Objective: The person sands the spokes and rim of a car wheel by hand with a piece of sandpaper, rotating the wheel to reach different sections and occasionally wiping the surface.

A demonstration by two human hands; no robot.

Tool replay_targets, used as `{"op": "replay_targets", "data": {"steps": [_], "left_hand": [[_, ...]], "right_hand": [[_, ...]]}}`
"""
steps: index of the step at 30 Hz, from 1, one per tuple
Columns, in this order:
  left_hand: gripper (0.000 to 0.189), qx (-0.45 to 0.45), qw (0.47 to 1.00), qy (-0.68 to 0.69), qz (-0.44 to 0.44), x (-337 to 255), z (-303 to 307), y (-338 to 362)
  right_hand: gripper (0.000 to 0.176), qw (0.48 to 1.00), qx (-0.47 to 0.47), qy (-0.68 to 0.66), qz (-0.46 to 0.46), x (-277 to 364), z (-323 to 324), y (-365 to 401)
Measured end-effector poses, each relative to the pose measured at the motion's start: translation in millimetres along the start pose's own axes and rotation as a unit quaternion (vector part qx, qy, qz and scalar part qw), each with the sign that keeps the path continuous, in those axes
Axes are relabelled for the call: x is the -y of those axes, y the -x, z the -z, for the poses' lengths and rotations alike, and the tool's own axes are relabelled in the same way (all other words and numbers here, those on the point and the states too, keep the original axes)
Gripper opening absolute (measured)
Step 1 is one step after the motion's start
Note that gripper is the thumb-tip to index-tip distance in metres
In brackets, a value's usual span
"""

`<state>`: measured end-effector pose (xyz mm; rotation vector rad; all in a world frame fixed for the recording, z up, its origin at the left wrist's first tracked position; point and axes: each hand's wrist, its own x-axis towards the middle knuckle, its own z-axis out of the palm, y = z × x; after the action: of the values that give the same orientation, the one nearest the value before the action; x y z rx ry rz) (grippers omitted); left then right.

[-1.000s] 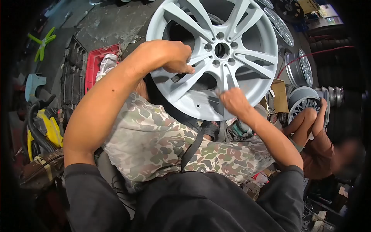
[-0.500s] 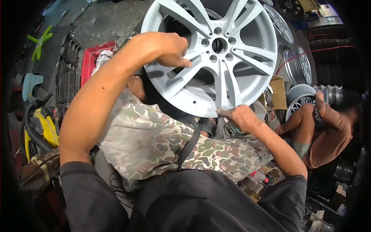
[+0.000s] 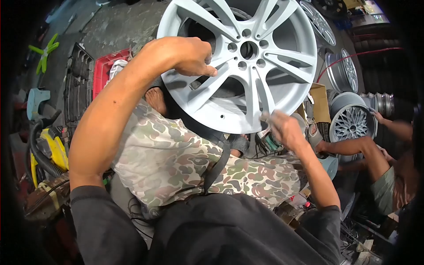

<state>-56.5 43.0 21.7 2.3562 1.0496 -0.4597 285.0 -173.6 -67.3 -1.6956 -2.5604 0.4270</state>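
Note:
A pale grey multi-spoke alloy wheel (image 3: 229,115) stands tilted against my legs in camouflage shorts (image 3: 176,159). My left hand (image 3: 191,55) is closed around a spoke on the wheel's left side, fingers hooked through the opening. Down at the wheel's lower right rim, my right hand (image 3: 285,129) is blurred. Its fingers are pinched on a small grey piece (image 3: 266,117) pressed to the rim edge.
Left of me lie a red crate (image 3: 105,70), a black grille (image 3: 77,84) and a yellow machine with a black hose (image 3: 53,150). More wheels (image 3: 351,123) stand at the right, beside a cardboard box (image 3: 320,104). Another person's arm (image 3: 353,148) reaches in there.
My right hand slid down off the wheel's lower face and then right along the rim edge. The wheel shifted slightly up-left. The other person at the right moved back.

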Motion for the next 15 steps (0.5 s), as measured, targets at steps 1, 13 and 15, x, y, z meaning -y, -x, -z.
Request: {"op": "replay_targets", "data": {"steps": [1,13,15], "left_hand": [[0.063,-0.001,1.000,-0.005,-0.002,-0.5,-0.8,-2.0],[0.061,-0.023,0.999,0.019,-0.019,-2.8,0.2,-3.7],[0.061,0.024,0.999,0.013,0.027,-5.4,2.7,-7.5]], "right_hand": [[0.034,0.997,-0.047,-0.022,-0.062,6.3,7.5,-12.9],[0.010,0.865,-0.339,-0.239,-0.281,64.0,-53.5,-68.4],[0.010,0.866,-0.369,-0.203,-0.269,65.3,-56.4,-76.2]]}}
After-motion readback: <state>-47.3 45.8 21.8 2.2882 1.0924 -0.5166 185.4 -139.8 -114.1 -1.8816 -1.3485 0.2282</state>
